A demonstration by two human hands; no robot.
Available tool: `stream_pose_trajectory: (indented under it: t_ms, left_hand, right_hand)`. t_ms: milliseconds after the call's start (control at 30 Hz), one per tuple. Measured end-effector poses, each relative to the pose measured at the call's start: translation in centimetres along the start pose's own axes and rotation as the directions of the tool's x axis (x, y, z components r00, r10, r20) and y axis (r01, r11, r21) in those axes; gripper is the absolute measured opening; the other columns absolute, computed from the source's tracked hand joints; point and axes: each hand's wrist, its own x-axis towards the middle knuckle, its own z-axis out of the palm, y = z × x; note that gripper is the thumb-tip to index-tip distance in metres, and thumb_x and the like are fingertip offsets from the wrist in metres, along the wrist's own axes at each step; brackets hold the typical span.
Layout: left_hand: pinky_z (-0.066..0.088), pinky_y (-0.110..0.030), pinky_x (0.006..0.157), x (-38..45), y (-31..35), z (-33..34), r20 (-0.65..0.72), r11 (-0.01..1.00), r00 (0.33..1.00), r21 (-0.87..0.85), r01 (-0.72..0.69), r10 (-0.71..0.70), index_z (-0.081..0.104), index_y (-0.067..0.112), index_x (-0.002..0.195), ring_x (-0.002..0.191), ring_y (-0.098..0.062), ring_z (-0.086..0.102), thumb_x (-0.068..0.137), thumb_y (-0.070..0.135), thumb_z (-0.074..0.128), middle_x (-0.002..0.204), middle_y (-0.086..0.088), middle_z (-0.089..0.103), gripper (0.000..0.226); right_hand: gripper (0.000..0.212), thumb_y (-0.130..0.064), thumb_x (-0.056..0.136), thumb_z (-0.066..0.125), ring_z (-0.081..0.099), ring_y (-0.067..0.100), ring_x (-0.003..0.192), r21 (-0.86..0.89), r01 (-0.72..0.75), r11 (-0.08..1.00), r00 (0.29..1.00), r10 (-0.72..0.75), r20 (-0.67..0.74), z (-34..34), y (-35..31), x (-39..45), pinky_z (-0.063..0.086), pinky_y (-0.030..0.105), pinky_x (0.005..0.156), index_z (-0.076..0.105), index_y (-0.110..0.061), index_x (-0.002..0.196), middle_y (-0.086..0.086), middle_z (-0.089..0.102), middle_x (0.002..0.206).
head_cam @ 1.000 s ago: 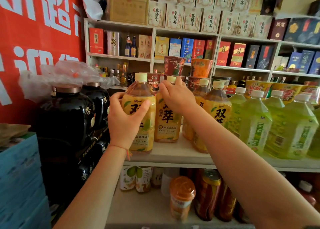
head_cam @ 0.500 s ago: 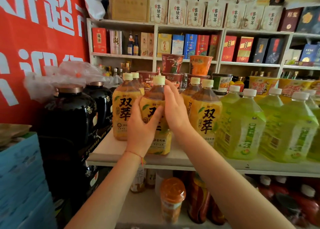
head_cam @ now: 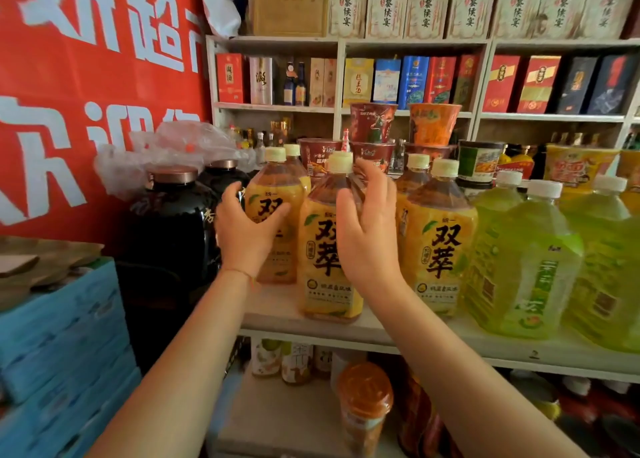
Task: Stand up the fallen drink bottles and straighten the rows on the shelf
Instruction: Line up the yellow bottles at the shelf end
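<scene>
Several amber tea bottles with cream caps stand upright on the white shelf board (head_cam: 388, 333). My left hand (head_cam: 244, 230) curls around the leftmost front tea bottle (head_cam: 277, 187), thumb across its label. My right hand (head_cam: 369, 235) grips the right shoulder of the middle tea bottle (head_cam: 323, 260), thumb in front and fingers reaching behind its neck. That bottle stands nearer the shelf's front edge than its neighbours. Another tea bottle (head_cam: 440, 249) stands just right of my right hand. More tea bottles stand behind, partly hidden.
Large green drink bottles (head_cam: 530, 267) fill the shelf to the right. Black jars (head_cam: 169, 222) under a plastic bag stand at the left, with blue crates (head_cam: 62, 336) below them. Cup noodles (head_cam: 374, 121) are stacked behind. An orange-lidded jar (head_cam: 365, 402) and other bottles sit on the lower shelf.
My left hand has left the middle tea bottle and moved left onto the leftmost one. My right hand stays on the middle bottle's right side. The view has moved closer.
</scene>
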Motion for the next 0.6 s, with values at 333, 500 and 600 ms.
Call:
stream_pose_trajectory:
  t_ms: [333, 500, 600]
  left_hand:
    - [0.048, -0.020, 0.067, 3.9, -3.9, -2.7, 0.357, 0.974, 0.934, -0.217, 0.070, 0.012, 0.061, 0.018, 0.119, 0.095, -0.012, 0.066, 0.069, 0.038, 0.086, 0.106, 0.002, 0.069, 0.058]
    - [0.057, -0.037, 0.080, 6.1, -6.2, -6.3, 0.252, 0.908, 0.965, -0.385, 0.168, -0.071, 0.056, 0.017, 0.118, 0.097, -0.017, 0.068, 0.067, 0.035, 0.091, 0.109, 0.000, 0.067, 0.065]
    - [0.057, -0.039, 0.079, 8.0, -7.1, -8.3, 0.221, 0.828, 0.968, -0.515, 0.220, -0.120, 0.051, 0.019, 0.117, 0.098, -0.018, 0.068, 0.072, 0.030, 0.089, 0.111, -0.001, 0.065, 0.060]
  right_hand:
    - [0.031, 0.002, 0.086, 0.053, 0.039, 0.042, 0.141, -0.427, 0.571, 0.702, 0.800, -0.592, 0.096, 7.6, -2.5, -1.1, 0.036, 0.055, 0.112, 0.064, 0.005, 0.115, 0.028, 0.051, 0.139]
    - [0.039, -0.003, 0.093, 0.043, 0.047, 0.026, 0.124, -0.340, 0.242, 0.909, 0.965, -0.261, -0.010, 12.2, -2.7, -0.7, 0.048, 0.042, 0.100, 0.049, -0.002, 0.132, 0.016, 0.044, 0.139]
    - [0.058, -0.005, 0.095, 0.050, 0.041, 0.024, 0.122, -0.407, -0.097, 0.908, 0.995, 0.083, -0.051, 14.9, -1.6, 1.5, 0.043, 0.034, 0.102, 0.026, -0.007, 0.148, 0.017, 0.032, 0.144]
